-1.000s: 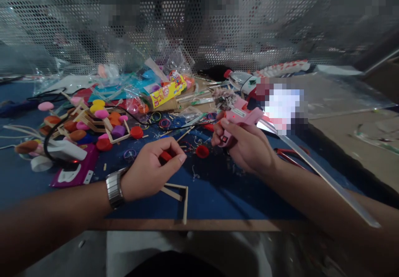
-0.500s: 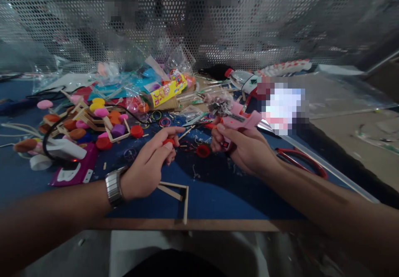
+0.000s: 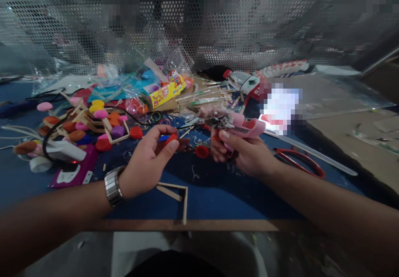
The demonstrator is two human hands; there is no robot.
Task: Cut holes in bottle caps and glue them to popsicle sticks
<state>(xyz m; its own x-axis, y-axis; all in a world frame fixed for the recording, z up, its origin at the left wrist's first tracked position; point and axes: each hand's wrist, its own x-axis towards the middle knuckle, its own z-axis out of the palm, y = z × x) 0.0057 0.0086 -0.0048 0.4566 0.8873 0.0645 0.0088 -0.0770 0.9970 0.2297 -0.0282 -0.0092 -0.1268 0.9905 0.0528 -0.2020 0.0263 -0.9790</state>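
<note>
Fingers of the left hand (image 3: 146, 160) pinch a red cap (image 3: 171, 139), now lifted off the tabletop (image 3: 212, 202) toward the pink glue gun (image 3: 246, 127). The right hand (image 3: 246, 156), closed round the gun, has tilted its nozzle down toward the cap; the two are near, not touching.

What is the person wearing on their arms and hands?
No sleeves or gloves show. The left hand has a silvery metal-link watch on its wrist. The right hand has nothing on its wrist.
</note>
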